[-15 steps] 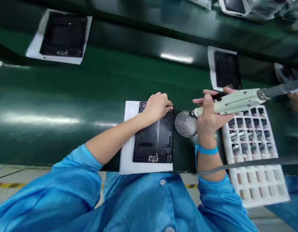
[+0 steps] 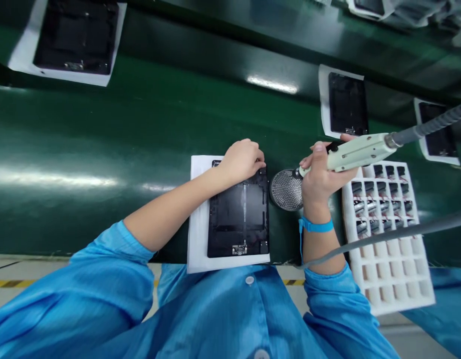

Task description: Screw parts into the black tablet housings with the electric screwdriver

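- the dark panel (image 2: 236, 212) lies flat on a white sheet (image 2: 198, 224), at the front edge of the green bench (image 2: 159, 124), straight ahead of the person.
- the left hand (image 2: 242, 160) rests over the panel's top right corner, fingers curled together; whether they pinch anything, i cannot tell.
- the right hand (image 2: 320, 172) is wrapped around a pale green tool (image 2: 357, 152), thumb on top; a ribbed grey hose (image 2: 428, 130) runs from its back end.
- the tool's narrow metal tip meets the rim of a round mesh disc (image 2: 286, 190), just right of the panel; i cannot tell if they are joined.
- a blue strap (image 2: 318, 227) circles the right wrist.
- right of that arm, a white tray (image 2: 393, 294) holds small dark parts in its far rows.
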Demonstrator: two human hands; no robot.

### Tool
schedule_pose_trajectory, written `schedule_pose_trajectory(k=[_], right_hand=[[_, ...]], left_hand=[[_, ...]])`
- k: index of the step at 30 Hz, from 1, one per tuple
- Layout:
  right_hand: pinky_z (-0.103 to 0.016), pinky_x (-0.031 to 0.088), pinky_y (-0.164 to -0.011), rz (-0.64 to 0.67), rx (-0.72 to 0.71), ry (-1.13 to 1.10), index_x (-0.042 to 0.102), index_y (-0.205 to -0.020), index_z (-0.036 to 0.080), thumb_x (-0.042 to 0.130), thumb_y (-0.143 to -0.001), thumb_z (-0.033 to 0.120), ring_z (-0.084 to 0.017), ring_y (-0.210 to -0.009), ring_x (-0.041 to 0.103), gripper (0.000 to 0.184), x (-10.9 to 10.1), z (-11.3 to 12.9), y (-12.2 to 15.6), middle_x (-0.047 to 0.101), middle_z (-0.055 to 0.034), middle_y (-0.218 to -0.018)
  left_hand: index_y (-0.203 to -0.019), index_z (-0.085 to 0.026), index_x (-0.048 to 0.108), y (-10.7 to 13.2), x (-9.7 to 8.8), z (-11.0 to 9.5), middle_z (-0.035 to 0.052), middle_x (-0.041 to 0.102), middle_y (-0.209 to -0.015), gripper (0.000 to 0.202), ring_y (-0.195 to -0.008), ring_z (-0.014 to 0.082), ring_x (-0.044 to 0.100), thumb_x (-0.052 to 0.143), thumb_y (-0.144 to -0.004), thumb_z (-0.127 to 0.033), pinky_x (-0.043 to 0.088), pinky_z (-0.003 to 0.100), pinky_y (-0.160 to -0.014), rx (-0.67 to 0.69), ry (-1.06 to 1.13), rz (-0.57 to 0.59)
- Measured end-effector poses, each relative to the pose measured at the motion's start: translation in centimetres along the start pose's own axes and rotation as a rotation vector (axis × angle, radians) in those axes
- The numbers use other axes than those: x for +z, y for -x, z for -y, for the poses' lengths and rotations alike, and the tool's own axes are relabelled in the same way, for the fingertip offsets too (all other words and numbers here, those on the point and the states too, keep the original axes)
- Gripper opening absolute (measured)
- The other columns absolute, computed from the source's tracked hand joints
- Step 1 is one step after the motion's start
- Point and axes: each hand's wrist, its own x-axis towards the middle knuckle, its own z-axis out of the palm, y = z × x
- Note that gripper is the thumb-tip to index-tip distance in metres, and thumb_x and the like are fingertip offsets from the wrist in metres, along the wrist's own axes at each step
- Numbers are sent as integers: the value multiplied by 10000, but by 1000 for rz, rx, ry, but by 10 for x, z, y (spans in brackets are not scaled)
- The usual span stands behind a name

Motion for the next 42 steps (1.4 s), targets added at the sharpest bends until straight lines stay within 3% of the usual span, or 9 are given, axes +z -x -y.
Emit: schedule_pose_trajectory(k=[7,13,16,22,27,30,34,42], right_hand=[[-294,534,-530,19,-19,-30,624,-1310,272,907,-968,515,-96,-535,522,506,-4,-6,-1,697,38,-950],[-278,517,-499,25,-11,0,614,-1282,264,896,-950,526,-81,-509,520,508,-3,-6,0,707,49,-935],[-289,507,-480,23,-14,-9,625,-1250,253,891,-932,474,-95,-481,525,470,-1,-1,-1,725,53,-888],[-305,499,-505,-51,-152,-23,632,-1306,309,806,-1000,388,-86,-485,478,361,6,31,-5,749,42,-982],[-280,478,-497,90,-83,-68,611,-1341,326,788,-1026,398,-73,-495,460,368,28,36,13,745,45,-1012],[-273,498,-492,125,-25,-67,596,-1363,314,841,-997,502,-71,-496,494,478,37,22,27,745,50,-1006],[-338,627,-587,120,46,81,596,-1480,345,807,-1014,677,-132,-648,678,610,38,12,36,723,3,-1099],[-342,624,-554,164,39,76,576,-1413,349,815,-1007,728,-116,-588,601,605,37,11,41,643,35,-989]], left_hand=[[-996,-214,957,1,-2,11,117,795,-986,195,-1032,309,665,809,-1094,-294,559,468,-931,66,79,-22],[-853,-215,918,-1,-3,16,75,784,-833,151,-957,282,674,876,-992,-254,566,451,-941,71,168,40],[-852,-216,905,-1,-3,14,73,788,-849,150,-967,285,667,892,-993,-267,552,453,-944,57,172,44],[-1043,-230,860,0,-2,9,78,781,-1110,123,-1186,317,631,962,-982,-262,514,481,-1064,22,147,-3],[-965,-223,860,-1,2,11,96,767,-1216,105,-1349,367,595,961,-984,-247,477,564,-1175,34,160,21],[-1065,-241,888,-2,5,12,97,764,-1249,119,-1376,380,581,963,-973,-257,473,578,-1190,45,183,1],[-1312,-273,859,-1,5,12,94,776,-1266,376,-1410,394,579,973,-954,-252,475,585,-1203,36,212,-13],[-1202,-263,857,-3,6,11,96,771,-1241,287,-1434,392,568,972,-943,-223,464,584,-1212,27,223,-15]])
